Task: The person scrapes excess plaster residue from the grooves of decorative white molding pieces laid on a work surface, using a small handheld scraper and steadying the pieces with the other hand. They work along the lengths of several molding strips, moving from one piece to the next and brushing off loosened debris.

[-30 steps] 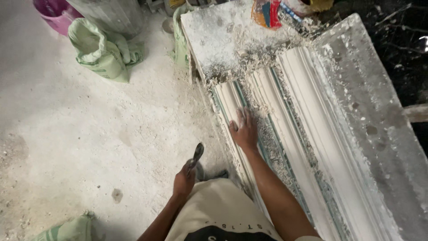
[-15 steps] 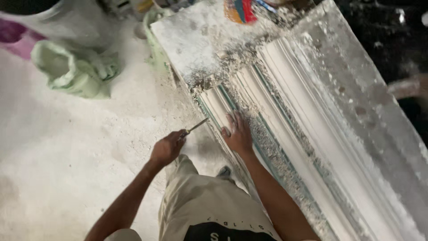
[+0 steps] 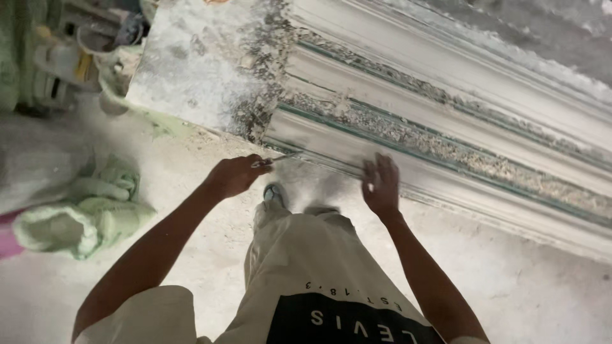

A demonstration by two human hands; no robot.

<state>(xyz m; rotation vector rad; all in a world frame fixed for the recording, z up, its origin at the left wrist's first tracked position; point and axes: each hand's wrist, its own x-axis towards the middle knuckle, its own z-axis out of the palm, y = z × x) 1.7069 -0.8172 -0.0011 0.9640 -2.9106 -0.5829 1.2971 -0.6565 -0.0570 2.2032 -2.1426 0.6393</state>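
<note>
Two bare hands work at the near edge of a long white plaster moulding (image 3: 446,127) running left to right. The left hand (image 3: 234,175) is clenched around a thin metal tool (image 3: 277,159), its tip touching that edge. Just right, the right hand (image 3: 381,186) lies flat, fingers spread, gripping nothing.

A long moulded cornice (image 3: 446,121) is laid across the floor (image 3: 542,293), ahead of the person. A thin tool (image 3: 277,159) is held against its near edge by the left hand (image 3: 234,175); the right hand (image 3: 381,186) is spread further right. Crumpled sacks (image 3: 89,213) are heaped on the left.
</note>
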